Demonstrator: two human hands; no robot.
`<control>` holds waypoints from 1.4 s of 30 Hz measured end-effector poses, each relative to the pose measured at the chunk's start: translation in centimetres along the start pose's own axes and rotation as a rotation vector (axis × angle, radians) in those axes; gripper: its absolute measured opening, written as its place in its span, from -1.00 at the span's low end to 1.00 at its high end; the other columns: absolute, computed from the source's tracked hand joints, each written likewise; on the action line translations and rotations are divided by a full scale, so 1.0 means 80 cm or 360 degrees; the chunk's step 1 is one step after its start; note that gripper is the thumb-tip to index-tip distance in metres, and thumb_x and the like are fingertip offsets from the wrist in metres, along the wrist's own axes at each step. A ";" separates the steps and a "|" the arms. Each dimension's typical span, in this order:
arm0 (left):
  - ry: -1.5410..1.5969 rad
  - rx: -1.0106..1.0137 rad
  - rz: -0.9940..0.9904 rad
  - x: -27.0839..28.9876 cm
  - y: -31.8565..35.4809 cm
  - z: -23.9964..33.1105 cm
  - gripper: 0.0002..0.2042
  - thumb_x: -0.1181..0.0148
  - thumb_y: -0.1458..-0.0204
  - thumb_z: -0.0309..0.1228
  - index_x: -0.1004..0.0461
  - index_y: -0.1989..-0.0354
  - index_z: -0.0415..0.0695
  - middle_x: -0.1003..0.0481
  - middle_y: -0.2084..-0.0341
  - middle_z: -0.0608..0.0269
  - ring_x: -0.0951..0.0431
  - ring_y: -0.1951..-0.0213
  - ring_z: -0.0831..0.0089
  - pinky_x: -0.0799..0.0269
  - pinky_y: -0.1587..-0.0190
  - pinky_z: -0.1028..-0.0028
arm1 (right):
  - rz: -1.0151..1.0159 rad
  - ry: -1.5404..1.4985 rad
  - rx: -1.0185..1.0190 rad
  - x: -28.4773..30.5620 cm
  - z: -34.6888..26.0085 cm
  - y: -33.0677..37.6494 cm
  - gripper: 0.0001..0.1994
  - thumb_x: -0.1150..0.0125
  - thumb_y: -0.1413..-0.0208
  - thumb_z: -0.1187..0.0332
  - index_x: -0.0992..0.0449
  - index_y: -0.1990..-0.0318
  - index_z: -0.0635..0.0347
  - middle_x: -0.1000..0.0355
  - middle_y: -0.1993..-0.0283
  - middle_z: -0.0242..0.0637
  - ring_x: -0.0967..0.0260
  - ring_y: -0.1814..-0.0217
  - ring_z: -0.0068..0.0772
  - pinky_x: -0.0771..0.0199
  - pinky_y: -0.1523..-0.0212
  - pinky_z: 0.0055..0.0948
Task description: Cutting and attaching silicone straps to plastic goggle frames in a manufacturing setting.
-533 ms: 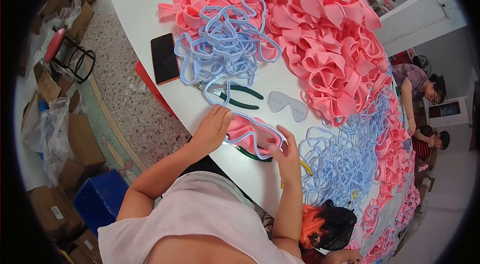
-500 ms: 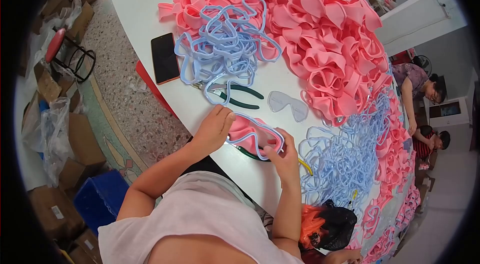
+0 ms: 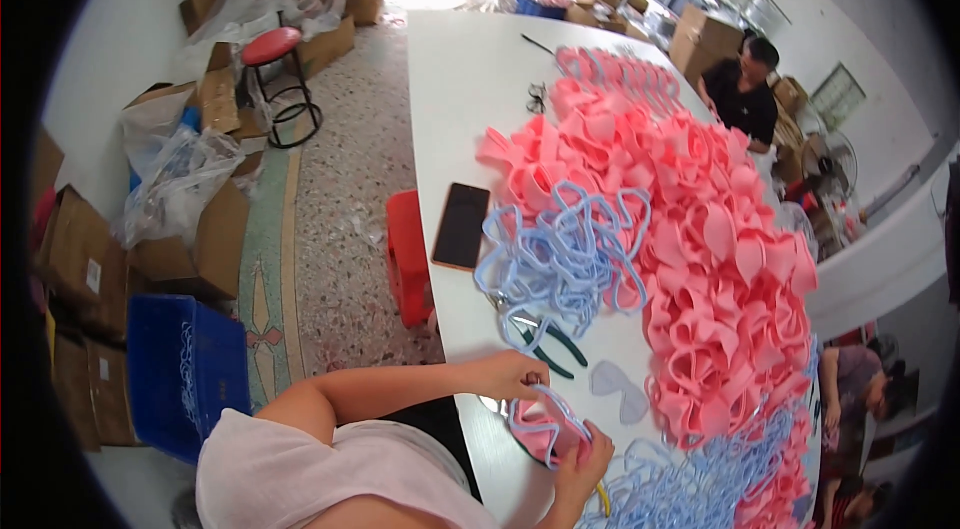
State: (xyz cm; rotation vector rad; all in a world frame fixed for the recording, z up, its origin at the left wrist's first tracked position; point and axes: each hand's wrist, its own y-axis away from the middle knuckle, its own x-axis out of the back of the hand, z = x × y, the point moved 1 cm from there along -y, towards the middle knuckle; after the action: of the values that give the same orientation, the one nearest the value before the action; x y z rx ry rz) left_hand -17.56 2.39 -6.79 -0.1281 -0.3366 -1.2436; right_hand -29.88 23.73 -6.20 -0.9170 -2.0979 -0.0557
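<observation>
A pink soft goggle piece with a light blue frame around its edge is held between my hands, low over the near side of the table. My left hand pinches its upper left end. At its right end, my right hand grips the rim, with some fingers hidden behind the piece. Just beyond lie green-handled pliers and, to their right, a clear goggle lens. A tangle of light blue frames touches the pliers' head. Part of a yellow-handled tool shows beside my right hand.
A large heap of pink goggle pieces fills the table's right side, with more blue frames nearer me. A phone lies near the left edge. A red stool, blue bin and cardboard boxes stand left. Other people sit around the table.
My view has swung up and to the left, bringing in more of the far table and floor. Both hands keep hold of the goggle piece, which is turned somewhat.
</observation>
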 end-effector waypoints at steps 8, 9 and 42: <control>0.0468 -0.0054 -0.0447 0.005 -0.001 -0.023 -0.79 -0.36 0.08 -0.41 -0.48 0.39 -0.27 -0.51 0.24 0.15 -0.48 0.15 0.44 -0.41 0.05 0.45 | -0.0226 -0.0494 -0.0251 0.010 0.025 -0.005 -0.65 -0.31 0.18 0.43 -0.49 0.15 0.29 -0.38 0.31 -0.30 -0.35 0.24 -0.41 -0.36 0.16 -0.48; 0.0636 0.0059 -0.0582 0.006 -0.001 -0.021 -0.80 -0.36 0.08 -0.42 -0.48 0.40 -0.27 -0.48 0.12 0.10 -0.46 0.10 0.40 -0.38 0.01 0.43 | -0.0260 -0.0604 -0.0348 0.011 0.018 -0.012 -0.65 -0.31 0.16 0.42 -0.49 0.14 0.29 -0.37 0.31 -0.34 -0.34 0.24 -0.46 -0.37 0.16 -0.50; -0.0099 -0.0385 0.0787 -0.002 0.033 0.049 -0.84 -0.08 -0.10 -0.55 -0.55 0.19 -0.25 -0.44 0.43 0.15 -0.42 0.39 0.38 -0.35 0.32 0.50 | 0.0379 -0.1958 -0.0828 0.010 -0.021 -0.007 -0.46 0.01 -0.20 0.04 -0.31 -0.16 0.31 -0.32 -0.10 -0.13 -0.29 -0.15 -0.25 -0.31 -0.14 -0.26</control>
State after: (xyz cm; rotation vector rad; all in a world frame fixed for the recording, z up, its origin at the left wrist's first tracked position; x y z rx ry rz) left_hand -15.83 4.46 -2.92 -0.4324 -0.1897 -0.7860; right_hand -29.44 23.26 -4.39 -1.8197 -3.1302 0.1302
